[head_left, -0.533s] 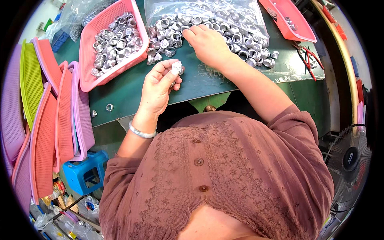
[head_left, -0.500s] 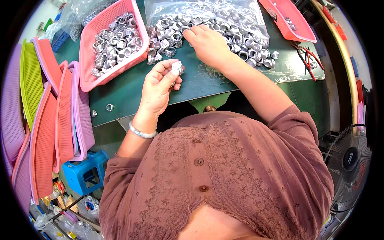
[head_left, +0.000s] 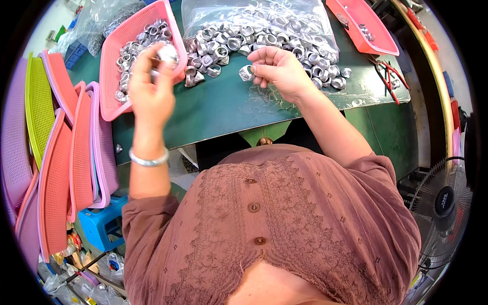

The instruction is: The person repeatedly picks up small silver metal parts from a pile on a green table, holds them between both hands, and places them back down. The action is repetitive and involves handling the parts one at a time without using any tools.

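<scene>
Over the near right side of a pink perforated basket (head_left: 113,109), my left hand (head_left: 151,96) is smeared by motion. A shiny silver ring (head_left: 168,54) shows at its fingertips. My right hand (head_left: 284,73) pinches another silver ring (head_left: 246,73) between thumb and fingers, just above the green tabletop (head_left: 213,104). Behind it spreads a heap of grey metal rings (head_left: 223,43), spilling from a clear plastic bag (head_left: 254,11). More such rings (head_left: 152,33) lie in the basket, partly hidden by my left hand.
Red-handled pliers (head_left: 389,81) lie at the right, below a second pink basket (head_left: 373,44) with a few rings. Stacked coloured baskets (head_left: 56,173) and a blue stool (head_left: 101,223) stand at the left. A fan (head_left: 443,203) is at the lower right.
My left hand has moved left, from the table's middle to over the basket. My right hand has drawn back from the heap, and a ring now shows in its fingers.
</scene>
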Tool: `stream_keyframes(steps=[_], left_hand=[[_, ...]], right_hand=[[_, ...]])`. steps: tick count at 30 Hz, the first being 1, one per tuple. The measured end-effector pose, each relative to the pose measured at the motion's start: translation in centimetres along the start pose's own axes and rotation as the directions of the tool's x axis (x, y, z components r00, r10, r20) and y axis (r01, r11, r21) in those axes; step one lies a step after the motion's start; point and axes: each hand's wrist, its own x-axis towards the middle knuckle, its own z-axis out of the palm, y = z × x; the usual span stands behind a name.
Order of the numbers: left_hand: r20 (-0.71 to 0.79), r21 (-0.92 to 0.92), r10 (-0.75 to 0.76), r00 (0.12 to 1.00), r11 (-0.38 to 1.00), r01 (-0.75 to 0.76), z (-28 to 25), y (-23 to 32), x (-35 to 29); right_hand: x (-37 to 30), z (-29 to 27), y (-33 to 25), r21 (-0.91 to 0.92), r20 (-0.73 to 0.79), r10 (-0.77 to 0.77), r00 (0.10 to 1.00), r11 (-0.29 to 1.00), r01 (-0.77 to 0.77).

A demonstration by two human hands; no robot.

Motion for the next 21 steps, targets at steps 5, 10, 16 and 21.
stream_keyframes(steps=[5, 10, 16, 21], left_hand=[[0.071, 0.788, 0.457, 0.887, 0.520, -0.331, -3.7, -1.3, 4.6], [0.219, 0.529, 0.232, 0.948, 0.788, -0.315, 0.9, -0.1, -0.4], [0.351, 0.703, -0.140, 0.926, 0.693, -0.161, 4.2, -1.5, -3.1], [0.375, 0.766, -0.192, 0.907, 0.615, -0.187, 4.8, -2.4, -2.5]], right_hand=[[-0.7, 0.0, 0.4, 0.341, 0.065, 0.083, 0.994, 0.935, -0.100], [-1.2, 0.3, 0.3, 0.429, 0.099, 0.100, 0.990, 0.893, -0.134], [-1.5, 0.2, 1.2, 0.440, 0.091, 0.137, 0.986, 0.883, -0.164], [-1.7, 0.0, 1.5, 0.437, 0.105, 0.153, 0.983, 0.880, -0.184]])
